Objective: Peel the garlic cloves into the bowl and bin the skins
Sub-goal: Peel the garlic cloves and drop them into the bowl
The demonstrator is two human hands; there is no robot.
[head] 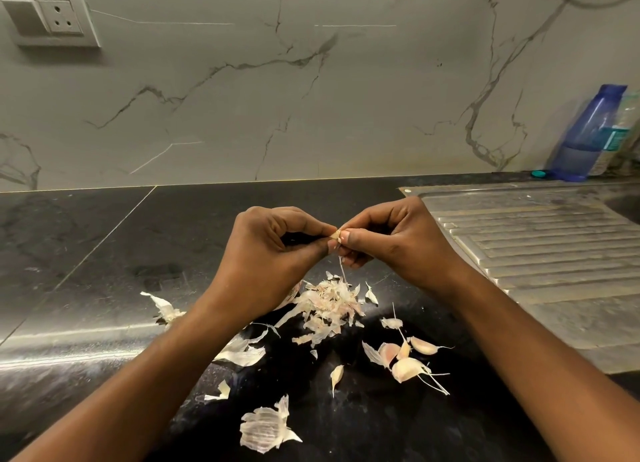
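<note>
Above the black counter [86, 254], my left hand [277, 250] and my right hand [384, 240] meet fingertip to fingertip and pinch one small garlic clove [336, 235] between them. A thin strip of skin [343, 271] hangs down from it. Below the hands lies a heap of peeled skins [329, 306]. Several unpeeled cloves [405, 357] lie to the right of the heap, and one small clove [336, 375] lies nearer me. No bowl or bin is in view.
Larger papery husks [265, 427] and scraps [166, 307] are scattered over the counter. A steel sink drainboard [540, 247] is at the right. A blue bottle [585, 136] stands against the marble wall, which carries a switch and socket plate [52, 20] at top left.
</note>
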